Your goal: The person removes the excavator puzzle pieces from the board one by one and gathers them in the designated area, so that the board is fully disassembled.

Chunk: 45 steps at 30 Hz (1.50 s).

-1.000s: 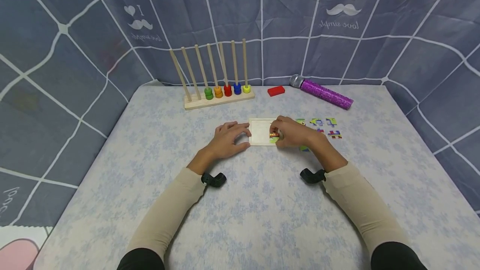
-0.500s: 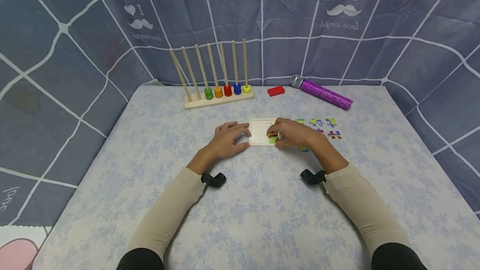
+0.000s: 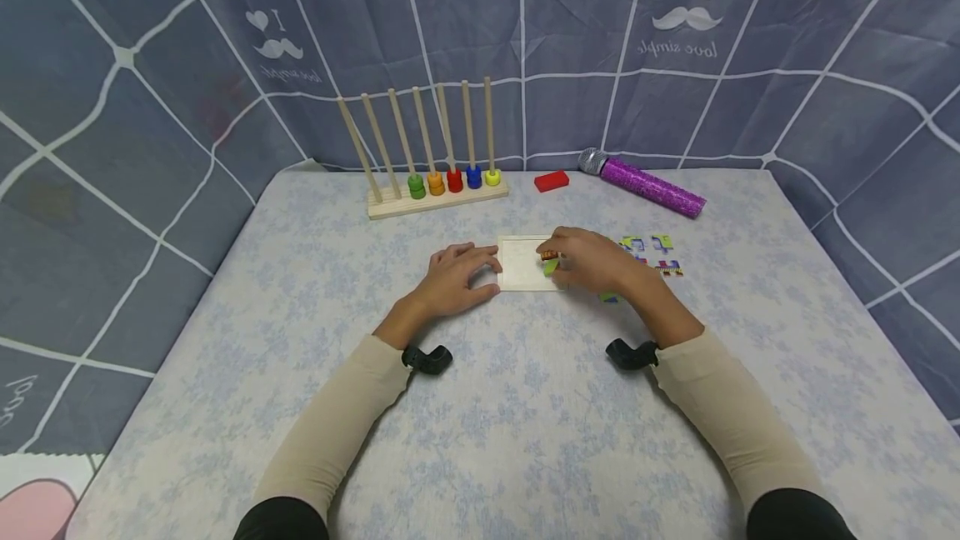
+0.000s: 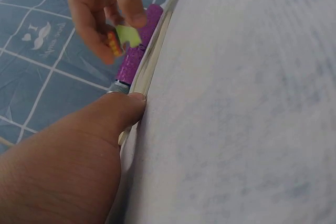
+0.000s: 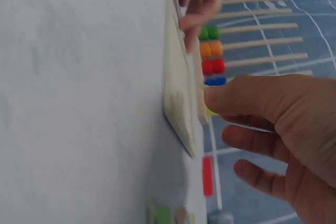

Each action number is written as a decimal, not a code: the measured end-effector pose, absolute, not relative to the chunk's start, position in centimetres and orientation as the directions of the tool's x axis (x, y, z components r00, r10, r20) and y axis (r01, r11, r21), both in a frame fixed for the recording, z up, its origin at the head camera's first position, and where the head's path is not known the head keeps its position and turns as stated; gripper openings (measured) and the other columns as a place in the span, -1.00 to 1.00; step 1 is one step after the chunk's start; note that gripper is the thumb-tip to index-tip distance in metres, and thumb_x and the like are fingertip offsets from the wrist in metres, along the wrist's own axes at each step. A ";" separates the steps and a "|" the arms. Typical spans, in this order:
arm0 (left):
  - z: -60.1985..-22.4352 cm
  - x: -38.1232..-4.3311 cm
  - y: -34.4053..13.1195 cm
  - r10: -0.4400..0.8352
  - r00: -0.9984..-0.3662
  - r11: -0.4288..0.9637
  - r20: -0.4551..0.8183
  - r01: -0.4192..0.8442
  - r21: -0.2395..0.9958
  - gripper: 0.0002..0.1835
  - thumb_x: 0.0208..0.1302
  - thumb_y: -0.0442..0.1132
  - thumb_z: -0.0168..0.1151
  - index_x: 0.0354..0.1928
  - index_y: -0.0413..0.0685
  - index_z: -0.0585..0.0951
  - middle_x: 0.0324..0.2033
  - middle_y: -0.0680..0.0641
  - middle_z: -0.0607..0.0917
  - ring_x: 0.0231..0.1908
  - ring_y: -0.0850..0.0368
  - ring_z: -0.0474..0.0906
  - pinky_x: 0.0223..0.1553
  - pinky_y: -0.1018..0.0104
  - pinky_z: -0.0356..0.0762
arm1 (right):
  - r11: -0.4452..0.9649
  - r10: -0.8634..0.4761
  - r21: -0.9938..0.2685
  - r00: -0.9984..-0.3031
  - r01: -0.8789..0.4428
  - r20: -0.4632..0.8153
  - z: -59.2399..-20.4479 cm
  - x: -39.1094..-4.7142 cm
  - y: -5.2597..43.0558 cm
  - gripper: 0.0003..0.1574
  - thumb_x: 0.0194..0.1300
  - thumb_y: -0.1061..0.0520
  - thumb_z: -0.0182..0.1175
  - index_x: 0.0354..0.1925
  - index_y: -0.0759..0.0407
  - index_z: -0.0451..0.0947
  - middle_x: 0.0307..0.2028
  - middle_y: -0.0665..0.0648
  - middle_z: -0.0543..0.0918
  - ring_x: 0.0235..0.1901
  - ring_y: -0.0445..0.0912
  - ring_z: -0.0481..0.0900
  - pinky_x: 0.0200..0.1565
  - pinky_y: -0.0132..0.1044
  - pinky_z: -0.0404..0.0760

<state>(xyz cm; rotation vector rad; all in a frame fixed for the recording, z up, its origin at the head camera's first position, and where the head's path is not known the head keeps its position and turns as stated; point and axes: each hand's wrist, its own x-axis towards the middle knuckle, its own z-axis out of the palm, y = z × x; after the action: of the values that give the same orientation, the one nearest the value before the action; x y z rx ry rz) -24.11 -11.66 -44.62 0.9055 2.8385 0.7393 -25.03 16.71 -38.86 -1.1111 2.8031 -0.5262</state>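
A shallow pale wooden puzzle tray (image 3: 520, 265) lies on the table, its visible inside bare. My left hand (image 3: 453, 282) holds the tray's left end, thumb near the front corner and fingers toward the back. Over the tray's right part, my right hand (image 3: 588, 263) pinches a jigsaw piece (image 4: 127, 35) between thumb and fingers. The piece is lime green with a red-orange and yellow part, and it tilts above the tray. In the right wrist view the thumb and fingers mostly hide it.
Several loose jigsaw pieces (image 3: 669, 268) lie right of the tray, partly behind the right hand. Farther back stand a wooden peg rack (image 3: 438, 203) with coloured beads, a red block (image 3: 552, 181) and a purple glitter microphone (image 3: 652, 187). A grey-blue curtain (image 3: 570, 40) hangs behind the table.
The jigsaw piece, earlier low in the tray's right part, has been raised and tilted in my right hand. That hand shifted slightly left, then back right and away. My left hand stays put.
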 end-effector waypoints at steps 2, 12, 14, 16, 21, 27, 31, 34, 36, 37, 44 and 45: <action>-44.7 -24.1 -11.7 0.562 -0.824 0.708 0.077 0.527 0.470 -0.71 0.44 0.09 0.22 0.10 0.24 0.57 0.48 0.07 0.31 0.47 -0.16 0.07 0.31 -0.27 -0.06 | 0.665 -0.664 -0.385 -0.742 -0.640 0.086 -38.5 -24.8 17.7 -0.48 0.25 0.27 0.40 0.19 0.29 0.61 -0.06 0.14 0.66 -0.13 -0.01 0.60 -0.03 -0.03 0.58; -44.6 -24.2 -11.4 0.570 -0.818 0.700 0.080 0.535 0.473 -0.71 0.44 0.08 0.22 0.10 0.23 0.56 0.48 0.06 0.31 0.47 -0.15 0.06 0.31 -0.27 -0.07 | 0.740 -0.463 -0.522 -0.884 -0.425 0.063 -37.8 -21.5 27.6 -0.43 0.30 0.29 0.35 0.25 0.31 0.47 0.06 0.30 0.66 -0.01 0.15 0.57 0.05 0.18 0.51; -44.6 -24.2 -11.4 0.571 -0.817 0.701 0.080 0.536 0.470 -0.71 0.44 0.09 0.21 0.10 0.23 0.56 0.49 0.06 0.30 0.47 -0.16 0.06 0.32 -0.27 -0.08 | 0.757 -0.430 -0.527 -0.902 -0.387 0.044 -37.9 -20.5 29.4 -0.40 0.30 0.30 0.36 0.27 0.32 0.44 0.05 0.32 0.65 -0.01 0.17 0.56 0.06 0.19 0.51; -44.5 -24.3 -11.4 0.571 -0.817 0.704 0.081 0.538 0.463 -0.70 0.44 0.09 0.21 0.10 0.24 0.56 0.49 0.06 0.30 0.47 -0.16 0.06 0.31 -0.27 -0.08 | 0.765 -0.411 -0.532 -0.911 -0.364 0.033 -38.2 -19.7 30.8 -0.39 0.30 0.30 0.35 0.27 0.33 0.42 0.05 0.33 0.64 -0.02 0.19 0.57 0.05 0.20 0.51; -44.4 -24.4 -11.5 0.566 -0.819 0.704 0.096 0.541 0.459 -0.71 0.43 0.08 0.23 0.10 0.23 0.56 0.48 0.06 0.31 0.46 -0.17 0.07 0.30 -0.28 -0.06 | 0.749 -0.431 -0.528 -0.900 -0.399 0.069 -39.6 -18.7 32.9 -0.40 0.27 0.31 0.37 0.25 0.32 0.47 0.02 0.29 0.65 -0.09 0.12 0.59 -0.03 0.11 0.57; -44.5 -24.3 -11.7 0.569 -0.818 0.703 0.088 0.539 0.464 -0.69 0.44 0.09 0.21 0.12 0.22 0.56 0.49 0.05 0.30 0.47 -0.17 0.06 0.30 -0.29 -0.06 | 0.731 -0.488 -0.470 -0.860 -0.495 0.148 -41.1 -18.7 33.3 -0.38 0.17 0.30 0.48 0.20 0.34 0.58 -0.19 0.12 0.53 -0.25 -0.05 0.44 -0.25 -0.19 0.46; -44.4 -24.3 -11.8 0.563 -0.821 0.705 0.095 0.537 0.464 -0.70 0.44 0.09 0.22 0.11 0.22 0.57 0.48 0.05 0.31 0.47 -0.18 0.06 0.30 -0.30 -0.07 | 0.751 -0.480 -0.454 -0.869 -0.479 0.123 -41.2 -18.7 33.3 -0.38 0.19 0.30 0.46 0.22 0.34 0.57 -0.23 0.10 0.51 -0.28 -0.06 0.42 -0.28 -0.18 0.43; -44.5 -24.3 -11.7 0.564 -0.820 0.699 0.101 0.539 0.470 -0.70 0.44 0.09 0.22 0.10 0.23 0.57 0.48 0.06 0.32 0.46 -0.17 0.07 0.30 -0.30 -0.07 | 0.771 -0.459 -0.452 -0.883 -0.449 0.094 -41.2 -18.6 33.4 -0.39 0.21 0.28 0.45 0.21 0.37 0.56 -0.21 0.13 0.54 -0.27 -0.03 0.45 -0.27 -0.13 0.45; -44.7 -24.3 -11.7 0.567 -0.818 0.698 0.096 0.539 0.471 -0.70 0.44 0.09 0.21 0.11 0.24 0.56 0.48 0.06 0.31 0.46 -0.17 0.07 0.30 -0.29 -0.06 | 0.780 -0.445 -0.455 -0.892 -0.429 0.079 -41.3 -18.6 33.4 -0.40 0.22 0.27 0.45 0.20 0.39 0.55 -0.18 0.17 0.58 -0.24 0.00 0.48 -0.23 -0.08 0.47; -44.8 -24.3 -11.7 0.567 -0.818 0.699 0.094 0.539 0.471 -0.70 0.44 0.09 0.21 0.11 0.24 0.56 0.48 0.07 0.31 0.46 -0.17 0.07 0.30 -0.29 -0.06 | 0.784 -0.438 -0.459 -0.897 -0.418 0.069 -41.4 -18.5 33.4 -0.40 0.23 0.26 0.45 0.19 0.41 0.54 -0.15 0.19 0.59 -0.22 0.01 0.49 -0.21 -0.06 0.47; -45.3 -24.3 -11.7 0.563 -0.821 0.702 0.097 0.537 0.468 -0.70 0.43 0.09 0.22 0.11 0.25 0.56 0.48 0.07 0.31 0.46 -0.16 0.07 0.30 -0.28 -0.07 | 0.792 -0.398 -0.485 -0.916 -0.371 0.052 -41.8 -18.3 33.6 -0.44 0.28 0.24 0.41 0.19 0.41 0.52 -0.06 0.26 0.60 -0.16 0.06 0.50 -0.16 -0.02 0.48; -45.3 -24.3 -11.7 0.564 -0.820 0.701 0.098 0.538 0.468 -0.71 0.43 0.09 0.22 0.10 0.25 0.56 0.48 0.07 0.31 0.46 -0.16 0.07 0.30 -0.28 -0.07 | 0.793 -0.395 -0.483 -0.917 -0.370 0.055 -41.9 -18.3 33.6 -0.45 0.28 0.24 0.41 0.18 0.41 0.53 -0.07 0.25 0.59 -0.17 0.06 0.50 -0.17 -0.03 0.48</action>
<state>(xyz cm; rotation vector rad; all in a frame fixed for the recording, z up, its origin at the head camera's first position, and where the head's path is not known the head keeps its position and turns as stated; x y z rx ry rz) -24.27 -11.68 -45.26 0.9227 2.8486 0.7579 -18.34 33.62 -41.87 -0.6254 2.9280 -0.7735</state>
